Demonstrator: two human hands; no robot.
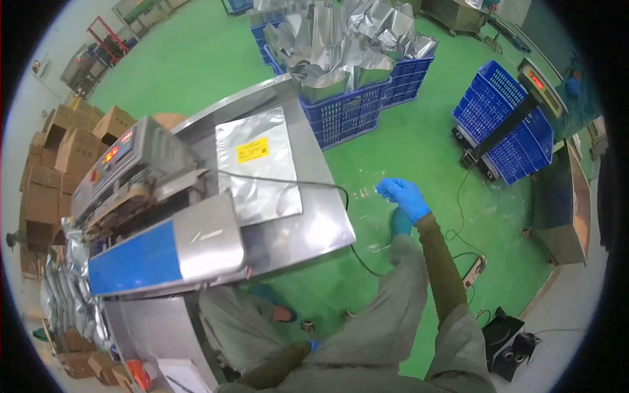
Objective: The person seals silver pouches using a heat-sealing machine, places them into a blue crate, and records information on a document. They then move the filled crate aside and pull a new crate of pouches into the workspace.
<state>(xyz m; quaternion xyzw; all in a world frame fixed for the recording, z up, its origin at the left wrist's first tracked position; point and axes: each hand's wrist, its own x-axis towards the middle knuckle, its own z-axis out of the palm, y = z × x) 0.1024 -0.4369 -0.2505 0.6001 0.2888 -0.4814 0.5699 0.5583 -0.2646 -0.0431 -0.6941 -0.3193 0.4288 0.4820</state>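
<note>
My right hand, in a blue glove, is held out over the green floor, to the right of the steel table. Its fingers are curled together; whether anything small is between them I cannot make out. Of my left hand only a bit of blue glove shows low by my lap, the fingers hidden. On the steel table lies a flat silver foil bag with a yellow label, and a dark cable crosses it. Left of the bag stands a band sealing machine with a blue belt and red digits lit.
Blue crates full of open silver bags stand beyond the table. A tilted blue crate is by a scale display at right. Cables and a power strip lie on the floor. Cardboard boxes are stacked at left.
</note>
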